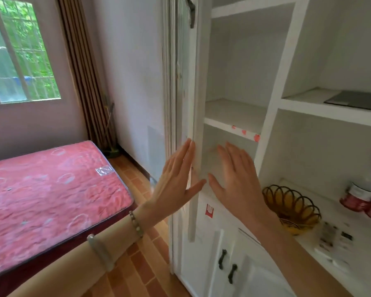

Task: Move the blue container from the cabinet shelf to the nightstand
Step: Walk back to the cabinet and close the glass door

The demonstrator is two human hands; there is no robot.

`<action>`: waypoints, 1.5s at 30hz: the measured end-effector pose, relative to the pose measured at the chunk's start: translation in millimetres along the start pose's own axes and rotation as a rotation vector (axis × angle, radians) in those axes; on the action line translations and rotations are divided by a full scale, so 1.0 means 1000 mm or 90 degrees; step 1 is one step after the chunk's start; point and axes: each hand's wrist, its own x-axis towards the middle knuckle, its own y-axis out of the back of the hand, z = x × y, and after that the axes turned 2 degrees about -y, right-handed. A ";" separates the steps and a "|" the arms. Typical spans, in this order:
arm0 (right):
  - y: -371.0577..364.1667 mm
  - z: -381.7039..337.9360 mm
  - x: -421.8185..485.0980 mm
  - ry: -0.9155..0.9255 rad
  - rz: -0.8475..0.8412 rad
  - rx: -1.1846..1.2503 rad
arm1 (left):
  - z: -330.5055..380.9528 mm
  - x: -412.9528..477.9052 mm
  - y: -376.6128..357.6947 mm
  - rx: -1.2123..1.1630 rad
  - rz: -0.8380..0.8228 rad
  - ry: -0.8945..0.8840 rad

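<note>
Two hands are seen, both raised in front of a white cabinet [272, 116]. The left hand [176, 179] is held flat with fingers spread, palm turned toward the cabinet's open door [180, 103], its fingertips at the door's edge; whether they touch it cannot be told. Two bracelets are worn on the left arm: a beaded one [135, 223] at the wrist and a pale bangle [101, 251] further down the forearm. The right hand [236, 179] is likewise spread open and empty, raised before the narrow lower compartment. Nothing is grasped by either hand.

No blue container can be made out on any shelf in view, so its place cannot be told.

Right of the right hand, one wire basket [291, 209] is set on a shelf. Further right, two red-labelled jars [360, 196] are seen, blurred and partly cut off by the frame edge. Below them, several small items [334, 236] are scattered, too blurred to name. Above the right hand, three red stickers [256, 137] are stuck to a shelf edge. Up and to the right, one dark flat panel [356, 100] lies on a shelf, cut off at the edge. Below the right hand, two black handles [222, 258] are fixed to the lower doors.

Left of the left hand, one bed with a pink mattress [51, 196] is seen, with one window [19, 50] and one striped curtain [81, 71] beyond.
</note>
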 end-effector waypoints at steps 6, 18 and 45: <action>0.015 0.044 -0.015 -0.072 -0.009 -0.060 | 0.029 0.036 -0.050 -0.036 -0.089 -0.049; 0.026 0.096 -0.020 -0.175 -0.025 -0.144 | 0.045 0.078 -0.104 -0.053 -0.152 -0.070; 0.011 0.110 -0.006 -0.202 -0.058 -0.161 | 0.042 0.106 -0.115 0.068 -0.142 -0.113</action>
